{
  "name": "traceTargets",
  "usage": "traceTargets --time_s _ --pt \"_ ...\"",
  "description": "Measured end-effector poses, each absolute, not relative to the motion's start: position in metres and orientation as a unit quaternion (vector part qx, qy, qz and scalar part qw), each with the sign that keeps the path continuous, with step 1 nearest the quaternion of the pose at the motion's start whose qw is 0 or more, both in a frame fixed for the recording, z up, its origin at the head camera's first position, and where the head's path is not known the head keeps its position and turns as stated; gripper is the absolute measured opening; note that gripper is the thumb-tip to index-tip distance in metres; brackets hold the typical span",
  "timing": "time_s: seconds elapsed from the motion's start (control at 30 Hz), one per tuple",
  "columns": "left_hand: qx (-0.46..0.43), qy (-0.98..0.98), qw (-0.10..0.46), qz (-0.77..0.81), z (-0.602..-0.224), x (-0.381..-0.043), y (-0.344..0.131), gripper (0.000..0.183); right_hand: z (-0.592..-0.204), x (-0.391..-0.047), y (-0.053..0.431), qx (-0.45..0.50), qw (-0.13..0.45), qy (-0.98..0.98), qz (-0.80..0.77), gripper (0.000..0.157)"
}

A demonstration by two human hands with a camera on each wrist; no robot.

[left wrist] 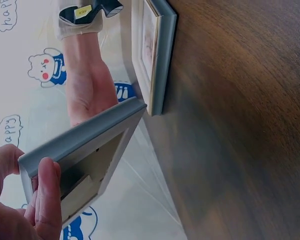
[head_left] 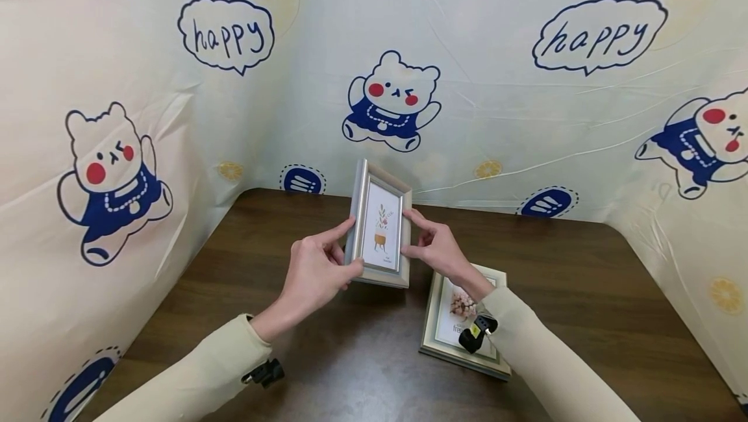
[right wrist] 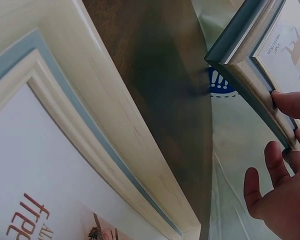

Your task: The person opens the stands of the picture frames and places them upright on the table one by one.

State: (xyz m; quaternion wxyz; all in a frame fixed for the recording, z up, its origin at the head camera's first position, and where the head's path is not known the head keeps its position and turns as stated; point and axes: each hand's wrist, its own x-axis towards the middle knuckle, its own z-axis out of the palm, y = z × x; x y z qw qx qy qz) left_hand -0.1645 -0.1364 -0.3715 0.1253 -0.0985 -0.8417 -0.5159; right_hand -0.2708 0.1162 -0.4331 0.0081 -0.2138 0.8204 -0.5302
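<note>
From my distance, my left hand [head_left: 318, 273] and right hand [head_left: 441, 250] pinch the silver-grey rectangular picture frame [head_left: 382, 227], tilted between their fingers; the cream rectangular picture frame [head_left: 450, 324] lies lower than the right fingers. I judge positioning is in hand; next needs an even grip.

Satin sheen coats a plant-print picture frame [head_left: 382, 277]; faint streaks mark a smooth blossom-print picture frame [right wrist: 110, 95]; a wood-grain tabletop [head_left: 350, 363] gleams softly, and the creased bear-print backdrop [head_left: 497, 117] is apparently thin cloth.
</note>
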Motion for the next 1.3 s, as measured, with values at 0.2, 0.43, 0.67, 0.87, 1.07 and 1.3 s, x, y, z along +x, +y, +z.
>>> traceTargets --time_s 0.2,0.43,0.67,0.87,1.07,1.3 --pt "-0.108 -0.839 0.138 -0.515 -0.373 -0.164 -0.134 0.071 -0.435 -0.27 0.116 -0.217 0.005 0.82 -0.53 0.074" --pt "-0.121 -0.833 0.166 -0.514 -0.376 -0.163 -0.132 0.066 -0.434 -0.268 0.117 -0.226 -0.004 0.814 -0.535 0.074" --pt "-0.127 -0.835 0.198 -0.498 -0.378 -0.159 -0.13 0.061 -0.435 -0.267 0.115 -0.225 -0.003 0.816 -0.532 0.075" --pt "-0.145 -0.831 0.231 -0.485 -0.381 -0.157 -0.13 0.059 -0.432 -0.265 0.115 -0.224 -0.021 0.833 -0.506 0.071" --pt "-0.153 -0.826 0.245 -0.484 -0.383 -0.156 -0.13 0.058 -0.426 -0.262 0.115 -0.218 -0.068 0.857 -0.463 0.062" --pt "-0.161 -0.82 0.261 -0.483 -0.385 -0.157 -0.129 0.059 -0.416 -0.256 0.108 -0.196 -0.14 0.867 -0.436 0.054"
